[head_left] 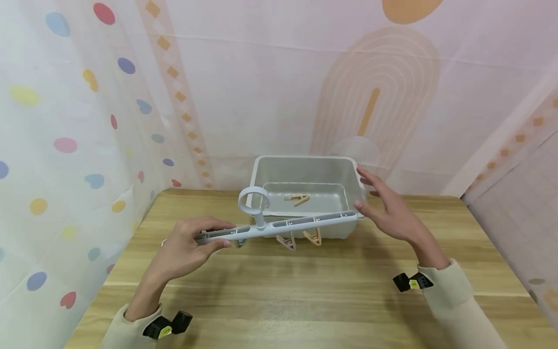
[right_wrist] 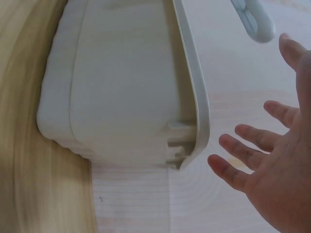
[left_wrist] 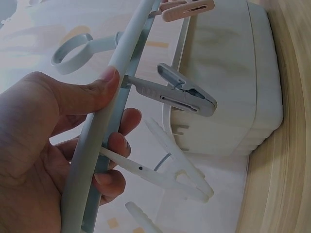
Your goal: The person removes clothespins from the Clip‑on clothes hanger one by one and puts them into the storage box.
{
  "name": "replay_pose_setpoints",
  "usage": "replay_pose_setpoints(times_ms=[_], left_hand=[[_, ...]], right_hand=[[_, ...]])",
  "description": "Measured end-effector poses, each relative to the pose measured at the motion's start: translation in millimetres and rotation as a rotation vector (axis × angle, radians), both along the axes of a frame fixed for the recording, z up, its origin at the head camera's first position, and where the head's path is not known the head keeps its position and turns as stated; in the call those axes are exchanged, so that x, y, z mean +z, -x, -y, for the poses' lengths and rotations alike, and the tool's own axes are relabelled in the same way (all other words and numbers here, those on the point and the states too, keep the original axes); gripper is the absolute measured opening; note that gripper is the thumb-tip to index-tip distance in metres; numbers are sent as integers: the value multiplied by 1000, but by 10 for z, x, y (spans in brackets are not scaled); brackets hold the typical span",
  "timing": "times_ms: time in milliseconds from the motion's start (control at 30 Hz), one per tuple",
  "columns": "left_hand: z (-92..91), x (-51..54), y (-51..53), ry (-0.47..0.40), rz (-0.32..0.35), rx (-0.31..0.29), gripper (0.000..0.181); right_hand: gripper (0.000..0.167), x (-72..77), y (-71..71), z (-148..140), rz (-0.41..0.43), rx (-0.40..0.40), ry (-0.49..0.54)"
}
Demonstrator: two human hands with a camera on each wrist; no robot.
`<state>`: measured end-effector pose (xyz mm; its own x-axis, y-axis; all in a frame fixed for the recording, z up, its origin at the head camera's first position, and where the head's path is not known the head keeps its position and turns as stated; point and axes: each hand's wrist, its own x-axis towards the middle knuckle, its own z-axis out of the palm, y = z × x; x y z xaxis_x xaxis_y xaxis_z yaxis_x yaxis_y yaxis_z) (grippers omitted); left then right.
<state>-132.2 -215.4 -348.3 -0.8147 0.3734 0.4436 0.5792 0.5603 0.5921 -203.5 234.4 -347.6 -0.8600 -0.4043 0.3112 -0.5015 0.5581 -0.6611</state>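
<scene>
Past cuffed, pale cream sleeves [head_left: 453, 293], the left hand [head_left: 185, 247] grasps one end of a slim, channelled, plastic-looking hanger bar [head_left: 305, 224] between thumb and curled fingers, above the wood-grained table [head_left: 279, 300]. The right hand [head_left: 392, 211], fingers spread and holding nothing, is near its other end. A rounded hook [head_left: 248, 209] rises; angular clips [left_wrist: 150, 92] dangle. Behind stands a smooth, round-cornered bin [head_left: 305, 169], a tan clip [head_left: 301, 199] inside; farther back hangs creased, printed cloth [head_left: 261, 97].
</scene>
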Motion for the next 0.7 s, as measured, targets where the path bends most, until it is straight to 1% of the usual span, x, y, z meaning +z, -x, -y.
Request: replay_pose_setpoints(times_ms=[67,267,400,533,700], left_hand=[[-5,5,5,0,-3,0,35],[-5,5,14,-4,-6,-6,36],[13,7,-2,-4,-7,-7,36],[31,18,-17,-1,-13,-6,36],[43,20,-11,1,-27,-15,36]], right_hand=[[77,-16,-23,8,-16,12,19],[80,-45,-130,50,-31,29,42],[82,-62,-191,85,-51,52,60],[84,-75,-239,119,-48,73,83],[87,-81,-301,152,-41,78,106]])
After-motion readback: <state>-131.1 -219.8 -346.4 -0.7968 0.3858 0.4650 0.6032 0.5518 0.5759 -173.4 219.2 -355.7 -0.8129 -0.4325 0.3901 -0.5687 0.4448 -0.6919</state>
